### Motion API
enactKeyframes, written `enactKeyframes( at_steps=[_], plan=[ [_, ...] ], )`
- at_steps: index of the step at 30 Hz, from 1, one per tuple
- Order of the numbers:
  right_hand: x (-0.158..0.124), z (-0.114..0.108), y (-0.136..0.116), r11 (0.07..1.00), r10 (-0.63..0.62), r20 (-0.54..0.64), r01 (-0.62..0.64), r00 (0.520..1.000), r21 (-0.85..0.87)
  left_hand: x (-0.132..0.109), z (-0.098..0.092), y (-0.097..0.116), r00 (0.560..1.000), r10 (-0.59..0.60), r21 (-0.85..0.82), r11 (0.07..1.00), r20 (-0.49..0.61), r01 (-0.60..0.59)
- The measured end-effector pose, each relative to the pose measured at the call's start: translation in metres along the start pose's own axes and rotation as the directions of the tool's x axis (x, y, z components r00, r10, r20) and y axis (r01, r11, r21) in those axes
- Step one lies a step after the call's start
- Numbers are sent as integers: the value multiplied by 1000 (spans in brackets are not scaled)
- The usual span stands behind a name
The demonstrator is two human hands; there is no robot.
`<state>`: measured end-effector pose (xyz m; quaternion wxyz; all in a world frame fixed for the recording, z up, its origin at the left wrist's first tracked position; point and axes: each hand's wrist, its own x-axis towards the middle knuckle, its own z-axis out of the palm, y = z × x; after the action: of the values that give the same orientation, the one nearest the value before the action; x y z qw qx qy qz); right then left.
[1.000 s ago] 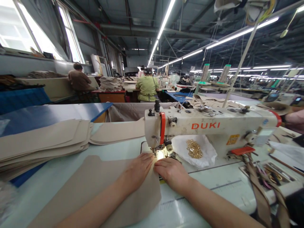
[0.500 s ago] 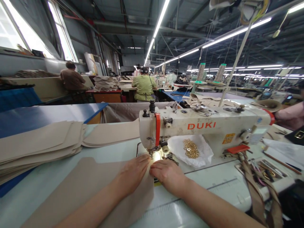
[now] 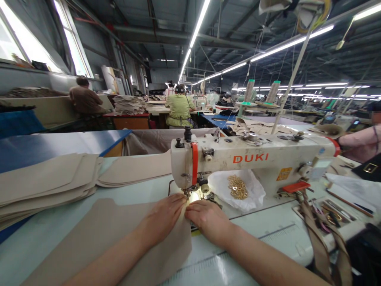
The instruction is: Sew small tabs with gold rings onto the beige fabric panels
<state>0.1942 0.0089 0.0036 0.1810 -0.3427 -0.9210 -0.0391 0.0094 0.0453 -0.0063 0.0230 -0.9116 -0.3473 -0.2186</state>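
Note:
A flat beige panel (image 3: 98, 226), fabric or leather-like, lies on the sewing table with its right edge under the needle area (image 3: 187, 192) of a white sewing machine (image 3: 223, 153). My left hand (image 3: 162, 216) rests on the panel, fingers stretched out flat and pointing at the needle. Close beside it, my right hand (image 3: 210, 217) has its fingers bent and pressed together at the panel's right edge, just in front of the lit presser foot. The fingertips partly hide that edge and the stitching spot.
Stacked beige panels (image 3: 47, 171) lie at left, with another pile (image 3: 133, 169) behind. White paper (image 3: 253, 194) holds gold metal rings (image 3: 237, 187) under the machine arm. A tool tray (image 3: 330, 212) and hanging straps (image 3: 315, 238) are at right. Co-workers sit farther off, including one in green (image 3: 179, 109).
The whole view has shifted slightly, so the machine and table appear a little farther left. Both hands keep nearly the same pose on the panel by the needle.

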Motion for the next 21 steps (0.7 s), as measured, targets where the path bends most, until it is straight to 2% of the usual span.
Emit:
enactKeyframes(
  at_steps=[21],
  plan=[
    [2, 3, 2, 1000, -1, -14, 1, 1000, -4, 6, -3, 5, 1000, -1, 5, 1000, -9, 1]
  ],
)
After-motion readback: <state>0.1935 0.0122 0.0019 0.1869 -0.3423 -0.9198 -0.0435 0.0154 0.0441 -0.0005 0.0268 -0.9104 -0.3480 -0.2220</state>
